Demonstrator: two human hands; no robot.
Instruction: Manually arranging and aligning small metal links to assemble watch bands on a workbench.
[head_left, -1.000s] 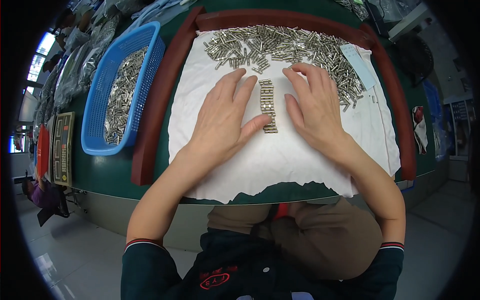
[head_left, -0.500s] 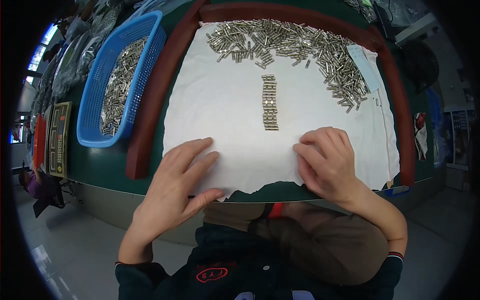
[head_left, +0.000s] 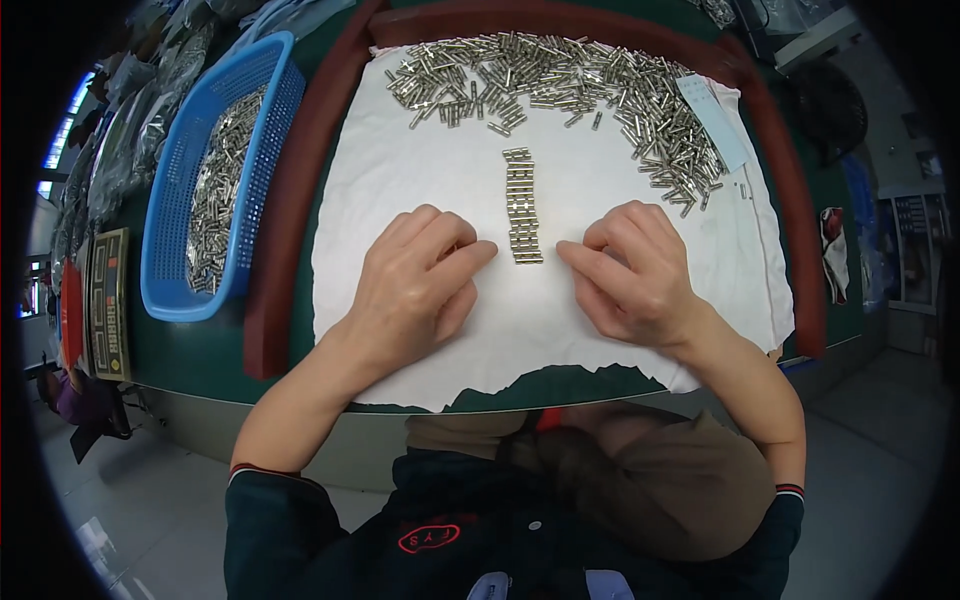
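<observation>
A narrow column of short silvery metal pins (head_left: 522,205), laid side by side, runs toward me on a white cloth (head_left: 400,175). My left hand (head_left: 415,275) is beside the column's near end on the left, its fingers curled in and the index finger reaching toward the pins. On the other side, my right hand (head_left: 635,270) has its fingers bent the same way, with the index fingertip close to the pins. Neither hand appears to touch them, and nothing shows in either one. A large loose heap of similar pins (head_left: 650,110) spreads along the cloth's far and right sides.
A dark red wooden frame (head_left: 290,215) borders the cloth on three sides. Left of it stands a blue plastic basket (head_left: 165,250) holding more pins. A pale blue card (head_left: 715,125) lies by the heap. Plastic bags (head_left: 135,120) and a flat box (head_left: 110,300) are farther left.
Both hands have moved forward and inward to either side of the pin column. My left hand's spread fingers have curled in. The whole view has shifted slightly; the pins look unchanged.
</observation>
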